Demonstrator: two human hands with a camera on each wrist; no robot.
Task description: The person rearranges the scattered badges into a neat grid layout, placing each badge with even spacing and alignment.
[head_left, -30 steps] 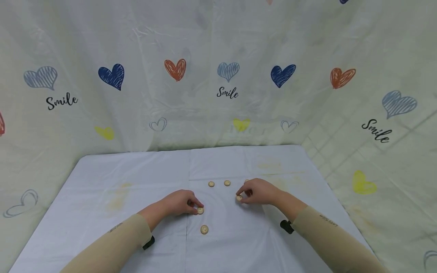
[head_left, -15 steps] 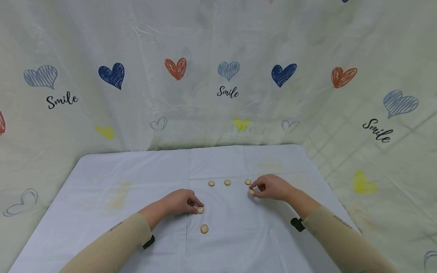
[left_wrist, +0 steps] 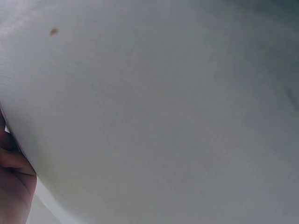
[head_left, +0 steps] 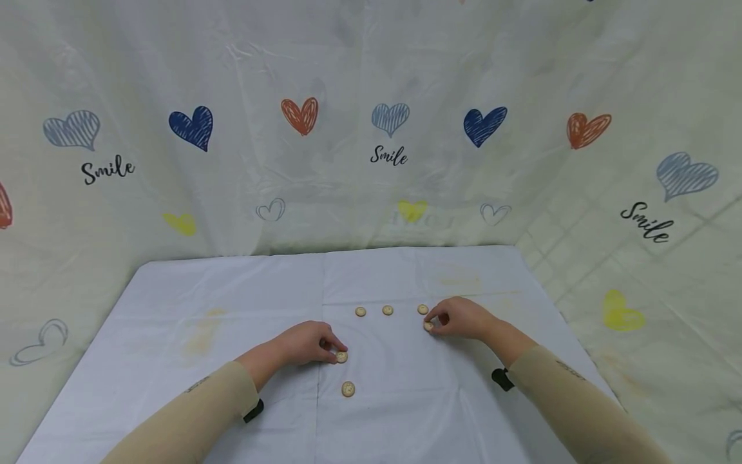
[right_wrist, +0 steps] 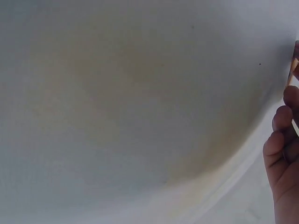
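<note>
In the head view my left hand [head_left: 308,343] pinches a round pale wooden button [head_left: 342,356] by its edge, at the table's middle. Thumb and index finger of my right hand [head_left: 460,318] hold a similar button [head_left: 428,326], close in front of the right button [head_left: 423,309] of the back row. Two more buttons in that row lie further left, a middle button [head_left: 388,310] and a left button [head_left: 361,312]. Nearer to me than the left hand lies another button [head_left: 348,388]. The wrist views catch only part of the left hand [left_wrist: 16,186] and right hand [right_wrist: 285,154], at the frame edges.
A white cloth [head_left: 203,386] with creases and faint yellowish stains covers the table. Behind it and along the right hangs a pale curtain [head_left: 330,174] printed with hearts and "Smile".
My right hand has moved right and slightly away from me with its button, uncovering the back row's right button, then stayed there. The left hand has stayed in place.
</note>
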